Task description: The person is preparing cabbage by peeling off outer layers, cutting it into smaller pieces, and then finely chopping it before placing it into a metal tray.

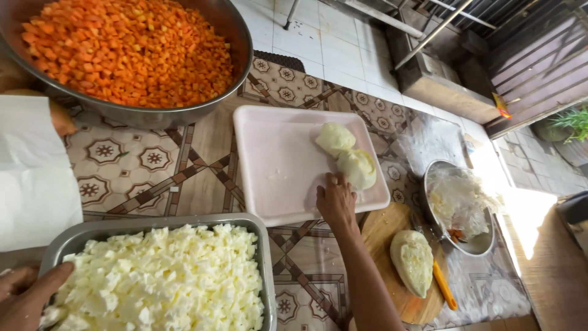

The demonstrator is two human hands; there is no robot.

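In the head view, the right hand point(335, 199) lies flat, fingers loosely together, on the near edge of the white board point(275, 165), gripping nothing. Two pale lumps point(346, 156) lie just beyond its fingertips, at the board's right. The left hand point(24, 297), open, touches the near-left corner of the tray point(264, 245) of white cubes. A bowl of diced carrot point(128, 49) sits far left.

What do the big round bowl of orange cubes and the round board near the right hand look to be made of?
The bowl looks like stainless steel: grey and dully reflective. The round board looks like bare wood, tan with a visible grain. The right hand rests on the pale tray, probably plastic.
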